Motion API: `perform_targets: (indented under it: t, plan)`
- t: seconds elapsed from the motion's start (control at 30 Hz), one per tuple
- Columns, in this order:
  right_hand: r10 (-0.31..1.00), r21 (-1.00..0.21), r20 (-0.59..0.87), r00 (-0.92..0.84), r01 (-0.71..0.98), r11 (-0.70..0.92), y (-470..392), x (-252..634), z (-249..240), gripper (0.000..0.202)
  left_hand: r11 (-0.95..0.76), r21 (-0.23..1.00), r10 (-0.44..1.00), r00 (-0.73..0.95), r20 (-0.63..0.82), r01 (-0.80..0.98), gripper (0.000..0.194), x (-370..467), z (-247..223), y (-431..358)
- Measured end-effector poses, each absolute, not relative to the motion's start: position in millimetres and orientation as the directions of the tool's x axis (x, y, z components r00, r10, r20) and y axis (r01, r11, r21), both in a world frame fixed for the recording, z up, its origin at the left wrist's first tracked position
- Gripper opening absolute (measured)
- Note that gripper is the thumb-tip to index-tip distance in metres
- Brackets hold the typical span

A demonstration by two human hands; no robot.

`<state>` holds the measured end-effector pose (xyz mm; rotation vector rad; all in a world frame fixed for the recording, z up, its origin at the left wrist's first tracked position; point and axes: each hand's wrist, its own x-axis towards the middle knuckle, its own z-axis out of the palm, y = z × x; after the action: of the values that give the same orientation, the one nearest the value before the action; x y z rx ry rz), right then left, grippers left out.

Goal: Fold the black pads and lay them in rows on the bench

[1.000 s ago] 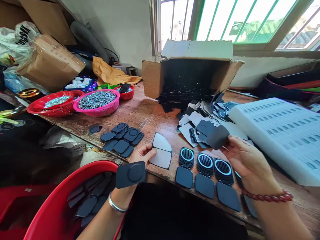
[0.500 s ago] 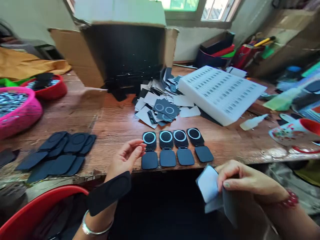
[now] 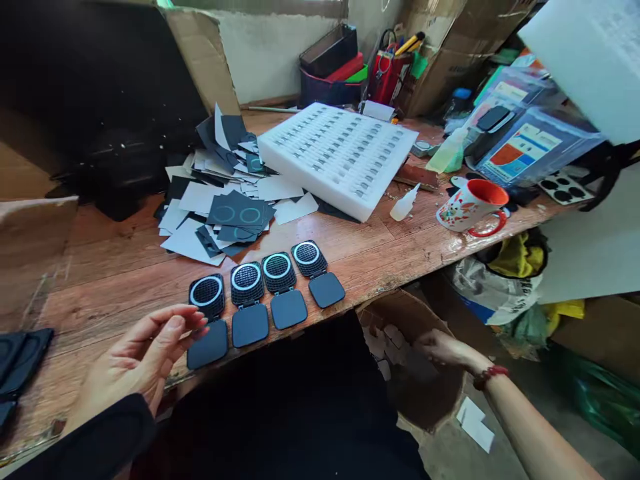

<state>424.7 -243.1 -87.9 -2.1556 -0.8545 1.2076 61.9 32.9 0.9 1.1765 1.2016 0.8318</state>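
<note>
My left hand [image 3: 155, 347] hovers at the table's front edge by the leftmost device, thumb and fingertips pinched; whatever they may hold is too small to name. A black flat device [image 3: 100, 433] lies across my left wrist. Several black hinged devices stand in a row, opened out, each with a white ring on its upper half; the rightmost [image 3: 309, 258] sits farthest from my left hand. My right hand [image 3: 437, 348] reaches down into a cardboard box [image 3: 443, 400] below the table, fingers blurred and partly bent. Pale pieces [image 3: 395, 335] lie inside the box.
Black and white cards [image 3: 200, 200] are piled behind the row, beside a white foam block [image 3: 340, 153] with slots. A small bottle [image 3: 405, 203] and a floral mug [image 3: 473, 207] stand to the right. More black devices [image 3: 23, 360] lie far left. White papers [image 3: 475, 427] are on the floor.
The view has swung right. My right hand has moved from the table front, where it held pale sheets, down into the box. My left hand remains pinched near the leftmost device.
</note>
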Motion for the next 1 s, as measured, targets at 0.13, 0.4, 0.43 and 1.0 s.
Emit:
perform_targets:
  t: [0.13,0.4,0.43,1.0]
  plan:
    - [0.889,-0.858,-0.455,0.049,0.242,-0.453,-205.8,408.2,-23.1,0.030,0.154,0.965,0.819,0.518,-0.246,0.214,0.040,73.5,4.7,22.1]
    - [0.866,-0.735,0.501,0.001,0.528,0.425,-88.3,305.5,22.1,0.045,0.521,0.851,0.622,0.713,-0.323,-0.069,0.059,110.9,5.8,-6.7]
    - [0.854,-0.700,0.516,-0.064,0.542,0.464,-78.8,293.2,16.1,0.051,0.532,0.837,0.678,0.657,-0.331,-0.127,0.057,111.4,3.4,-3.3]
    - [0.974,-0.898,0.200,0.108,0.418,0.138,30.4,252.4,18.4,0.026,-0.173,0.897,0.970,0.226,0.085,0.406,0.064,56.0,-15.7,31.0]
